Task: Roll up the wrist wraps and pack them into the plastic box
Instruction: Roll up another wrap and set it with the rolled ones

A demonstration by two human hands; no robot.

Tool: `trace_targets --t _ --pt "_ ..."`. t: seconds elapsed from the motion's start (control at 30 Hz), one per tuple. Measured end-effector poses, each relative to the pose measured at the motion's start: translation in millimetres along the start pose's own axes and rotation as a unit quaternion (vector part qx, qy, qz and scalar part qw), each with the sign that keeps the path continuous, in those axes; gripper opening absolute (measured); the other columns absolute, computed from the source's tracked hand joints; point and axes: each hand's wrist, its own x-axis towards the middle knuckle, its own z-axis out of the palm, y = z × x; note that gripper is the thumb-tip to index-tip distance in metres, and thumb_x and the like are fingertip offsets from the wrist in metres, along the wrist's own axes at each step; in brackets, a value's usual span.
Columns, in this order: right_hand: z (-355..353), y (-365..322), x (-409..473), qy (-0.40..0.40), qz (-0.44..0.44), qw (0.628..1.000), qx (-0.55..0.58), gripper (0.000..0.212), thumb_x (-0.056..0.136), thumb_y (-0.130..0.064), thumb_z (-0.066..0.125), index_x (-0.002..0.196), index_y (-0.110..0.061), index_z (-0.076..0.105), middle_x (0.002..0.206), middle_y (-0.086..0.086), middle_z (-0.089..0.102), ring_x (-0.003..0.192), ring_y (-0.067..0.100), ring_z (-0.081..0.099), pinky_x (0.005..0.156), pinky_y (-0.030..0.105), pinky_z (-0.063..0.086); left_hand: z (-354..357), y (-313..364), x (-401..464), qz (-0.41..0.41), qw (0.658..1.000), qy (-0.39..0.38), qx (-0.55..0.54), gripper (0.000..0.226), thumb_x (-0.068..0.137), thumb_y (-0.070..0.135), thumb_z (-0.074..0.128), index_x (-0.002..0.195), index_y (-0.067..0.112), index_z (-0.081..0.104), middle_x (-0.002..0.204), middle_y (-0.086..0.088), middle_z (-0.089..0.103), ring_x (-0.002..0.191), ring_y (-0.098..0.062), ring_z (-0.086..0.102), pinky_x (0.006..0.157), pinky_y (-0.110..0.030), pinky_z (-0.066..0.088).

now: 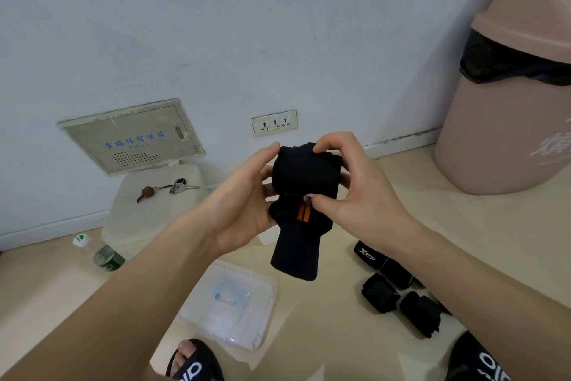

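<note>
The left hand and right hand both grasp 1 black wrist wrap in mid-air, fingers curled round the rolled part so it cannot spring loose while its tail hangs toward 6 o'clock. Below, at 7 o'clock of the wrap, the clear plastic lid lies on the floor, and at 4 o'clock 3 more wraps wait within reach. The pale plastic box at 9 o'clock seems the likely destination.

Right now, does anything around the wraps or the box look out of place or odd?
Little stands out. The wrist wrap held by both hands, left hand and right hand, is only part rolled, its tail hanging loose. A water bottle lies on its side on the floor left of the lid.
</note>
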Motion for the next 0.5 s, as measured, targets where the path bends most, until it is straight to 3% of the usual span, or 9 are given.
trace_targets --t 0.1,0.23,0.33,0.4,0.5 --pt "1.4 -0.6 -2.0 -0.016 -0.009 1.0 -0.01 0.061 0.074 0.009 0.072 0.116 -0.03 0.049 0.111 -0.014 0.058 0.103 0.016 0.061 0.085 0.047 0.057 3.2 -1.7 1.0 -0.009 1.0 0.01 0.012 0.055 0.096 0.057 0.057 0.132 0.016 0.068 0.115 -0.012 0.066 0.095 -0.029 0.069 0.082 -0.038 0.061" --pt "3.9 2.5 -3.1 -0.025 -0.023 0.999 -0.024 0.063 0.071 0.011 0.069 0.113 -0.029 0.048 0.111 -0.009 0.057 0.102 0.018 0.06 0.083 0.047 0.055 4.8 -2.1 0.9 0.021 0.999 0.037 0.013 0.033 0.097 0.042 0.062 0.115 0.017 0.075 0.095 -0.006 0.071 0.081 -0.021 0.07 0.07 -0.033 0.057" --pt "4.1 3.8 -3.3 -0.032 -0.027 0.999 -0.033 0.063 0.068 0.011 0.068 0.111 -0.029 0.046 0.111 -0.005 0.056 0.1 0.02 0.058 0.082 0.046 0.054 4.8 -1.6 0.4 0.036 0.998 0.041 0.032 0.022 0.099 0.032 0.059 0.105 0.019 0.076 0.088 -0.001 0.07 0.076 -0.016 0.065 0.071 -0.03 0.052" --pt "2.0 -0.3 -3.4 -0.045 0.008 0.999 0.009 0.064 0.067 0.006 0.071 0.115 -0.029 0.046 0.114 -0.002 0.057 0.1 0.017 0.06 0.08 0.04 0.057 4.4 -2.4 0.7 0.036 0.997 0.045 0.043 0.021 0.099 0.03 0.058 0.101 0.019 0.075 0.086 -0.002 0.071 0.073 -0.016 0.064 0.071 -0.03 0.051" --pt "-1.6 -5.2 0.6 -0.047 0.124 0.986 0.104 0.075 0.067 -0.018 0.076 0.132 -0.041 0.046 0.131 -0.006 0.053 0.116 0.008 0.06 0.088 0.03 0.057 4.9 -2.2 2.4 0.043 0.997 0.046 0.052 0.022 0.098 0.028 0.058 0.1 0.016 0.076 0.088 -0.005 0.07 0.076 -0.021 0.062 0.078 -0.035 0.048"
